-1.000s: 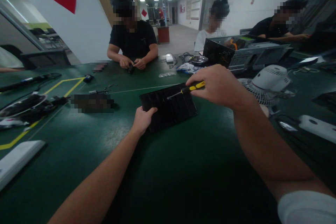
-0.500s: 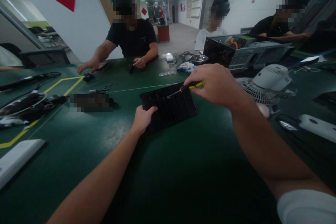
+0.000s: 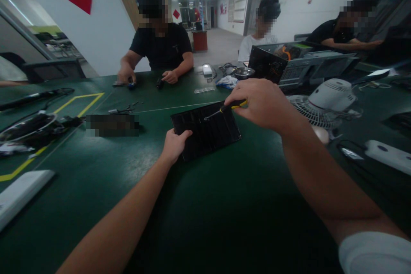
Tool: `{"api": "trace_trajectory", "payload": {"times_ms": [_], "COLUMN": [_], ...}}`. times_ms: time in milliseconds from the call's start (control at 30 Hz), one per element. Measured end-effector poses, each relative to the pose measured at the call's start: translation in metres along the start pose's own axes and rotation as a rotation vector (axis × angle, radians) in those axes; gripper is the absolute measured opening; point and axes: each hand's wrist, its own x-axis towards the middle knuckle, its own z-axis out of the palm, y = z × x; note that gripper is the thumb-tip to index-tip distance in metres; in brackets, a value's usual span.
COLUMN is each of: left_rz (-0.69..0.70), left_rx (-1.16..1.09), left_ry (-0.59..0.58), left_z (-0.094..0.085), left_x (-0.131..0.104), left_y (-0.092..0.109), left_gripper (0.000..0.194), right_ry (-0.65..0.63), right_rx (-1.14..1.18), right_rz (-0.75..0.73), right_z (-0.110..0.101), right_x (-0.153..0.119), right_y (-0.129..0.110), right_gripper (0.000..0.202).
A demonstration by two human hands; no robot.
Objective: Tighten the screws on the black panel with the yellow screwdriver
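My left hand (image 3: 176, 143) grips the left edge of a flat black rectangular panel (image 3: 212, 135), thumb on top and the other fingers hidden beneath. The panel is tilted over the green table (image 3: 205, 205); I cannot make out what device it belongs to. In my right hand (image 3: 257, 102) is a screwdriver (image 3: 236, 104) with a yellow and black handle, pinched between thumb and fingers. Its metal shaft points left and down, and the tip reaches the panel's upper middle. Whether a screw sits under the tip is too small to tell.
A white fan (image 3: 330, 98) lies at right beside a white power strip (image 3: 390, 156). Behind it stands an opened computer case (image 3: 317, 64). Cables (image 3: 28, 128) and a white box (image 3: 24, 192) are on the left. A person (image 3: 160, 43) sits across the table, with others further right.
My hands, the panel and the screwdriver have barely moved. The person across has drawn one hand back to the right along with a small dark thing from the yellow tape corner.
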Motion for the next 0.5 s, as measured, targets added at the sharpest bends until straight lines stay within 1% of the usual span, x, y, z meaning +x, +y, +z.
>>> {"api": "trace_trajectory", "payload": {"times_ms": [200, 333, 400, 500], "left_rz": [-0.005, 0.0, 0.003, -0.001], "left_rx": [-0.011, -0.016, -0.015, -0.018], "left_ry": [0.003, 0.003, 0.005, 0.019], "left_z": [0.0, -0.001, -0.001, -0.002], "left_x": [-0.001, 0.0, 0.0, 0.001], "left_y": [0.002, 0.001, 0.0, -0.001], "left_gripper": [0.033, 0.032, 0.033, 0.035], "right_ry": [-0.049, -0.125, -0.226, -0.512], "right_rx": [-0.015, -0.086, -0.135, -0.151], "right_rz": [0.078, 0.167, 0.238, 0.312], "right_z": [-0.006, -0.012, -0.012, -0.012], "right_x": [-0.001, -0.001, 0.0, 0.001], "right_y": [-0.006, -0.014, -0.017, -0.014], "right_gripper": [0.026, 0.027, 0.03, 0.04]}}
